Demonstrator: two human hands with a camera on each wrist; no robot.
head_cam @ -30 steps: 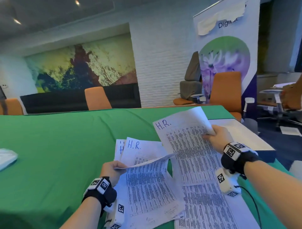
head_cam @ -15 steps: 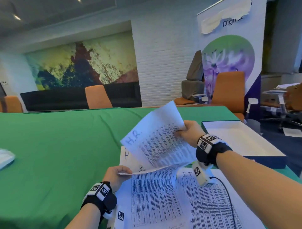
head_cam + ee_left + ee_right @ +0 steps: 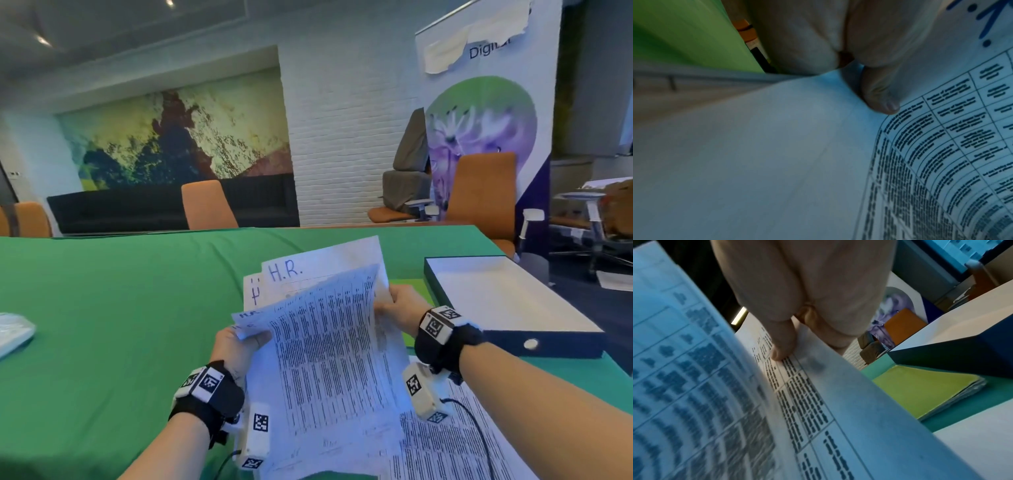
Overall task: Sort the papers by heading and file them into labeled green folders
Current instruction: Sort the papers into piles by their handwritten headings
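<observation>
Two hands pinch the papers [image 3: 329, 342], left hand [image 3: 236, 346] at nine o'clock, right hand [image 3: 399, 308] at three; square the edges on the counter [image 3: 120, 308] before filing.

White papers [image 3: 329, 359] with black print, green tablecloth [image 3: 102, 308], yellow-green folder [image 3: 925, 391]

A sheaf of printed papers [image 3: 329, 342], several headed "H.R." in blue ink, is held up over the green-covered surface [image 3: 102, 325]; its left edge is pinched by the left hand [image 3: 236, 346] and its right edge is gripped by the right hand [image 3: 399, 308]. More printed sheets [image 3: 445, 445] are spread flat beneath the right forearm. A shallow dark box [image 3: 555, 342] with a white inside is set just right of the hands, with orange chairs [image 3: 207, 205] seen beyond the surface.
</observation>
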